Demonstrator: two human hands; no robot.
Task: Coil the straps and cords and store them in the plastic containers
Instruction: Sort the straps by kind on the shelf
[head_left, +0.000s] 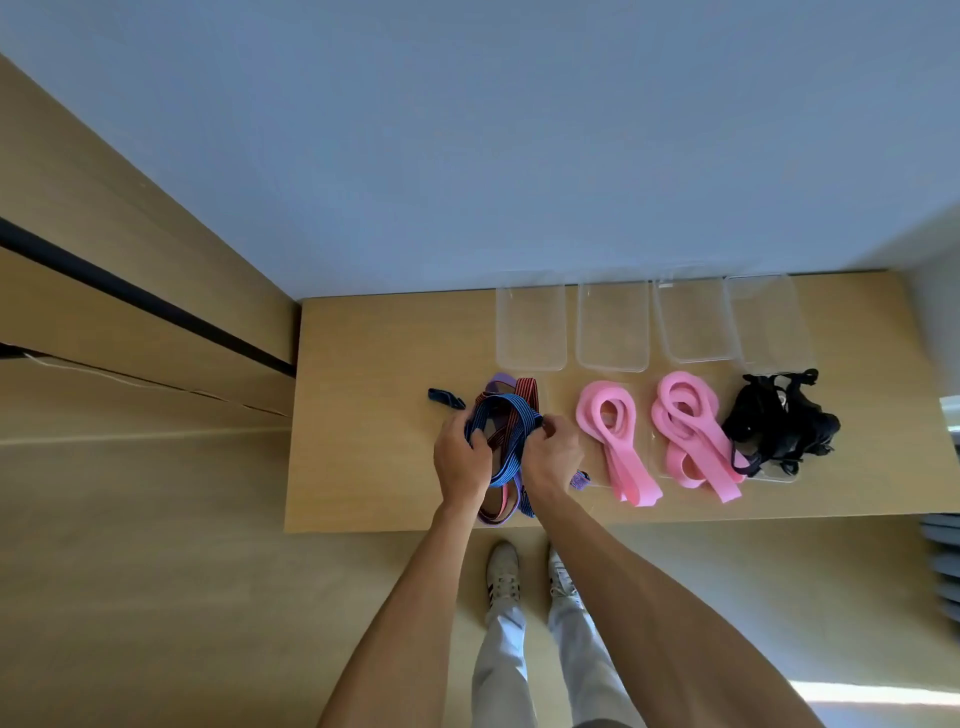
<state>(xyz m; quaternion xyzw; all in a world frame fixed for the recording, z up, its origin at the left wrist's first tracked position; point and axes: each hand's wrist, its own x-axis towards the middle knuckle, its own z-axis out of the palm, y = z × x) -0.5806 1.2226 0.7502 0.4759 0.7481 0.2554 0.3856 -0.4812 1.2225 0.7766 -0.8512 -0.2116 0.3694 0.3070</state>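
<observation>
Head view: my left hand (462, 454) and right hand (551, 457) grasp the blue striped strap (511, 415), spreading its loop for coiling.

Striped strap bundle (506, 441): blue, red, purple with dark lines. Two pink strap coils (607, 422), (685, 421) at 3 o'clock of it. Black cord heap (779, 423) farther toward 3 o'clock. Containers (530, 322) clear. Bench (374, 415) light wood. Wall (467, 130) pale blue-grey. Shoes (503, 574) white, dark stripes.
</observation>
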